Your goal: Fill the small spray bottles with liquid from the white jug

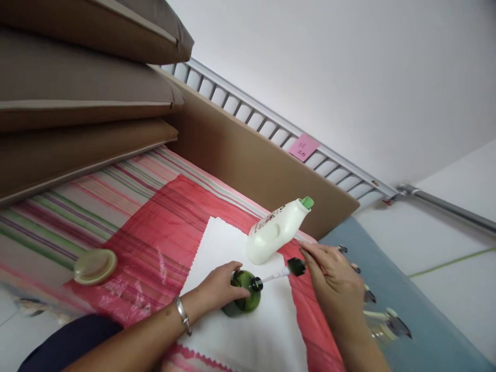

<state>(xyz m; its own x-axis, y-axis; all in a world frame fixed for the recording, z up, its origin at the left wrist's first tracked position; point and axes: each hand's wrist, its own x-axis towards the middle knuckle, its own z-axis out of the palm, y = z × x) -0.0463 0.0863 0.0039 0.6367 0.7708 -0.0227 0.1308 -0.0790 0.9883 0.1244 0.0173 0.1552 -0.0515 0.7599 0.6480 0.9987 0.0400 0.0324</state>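
My left hand point(225, 287) is wrapped round a green glass bottle point(245, 294), which stands tilted towards the right on a white cloth point(240, 341). My right hand point(335, 279) has its fingers closed at a dark pump head point(296, 266). From that head a whitish tube point(276, 274) runs down to the neck of the green bottle; how deep its end goes in, I cannot tell. Just behind the bottle stands a white plastic jug point(273, 232) with a slanted neck and a green piece in its mouth.
Red plastic sheeting point(155, 227) lies over a striped cover point(89, 196). A round yellowish dish or lid point(95, 266) sits at left. Cushions point(89, 82) are stacked behind. Several dark-topped containers point(387, 325) stand on a blue surface point(434, 320). A radiator point(240, 108) bears a pink note point(304, 146).
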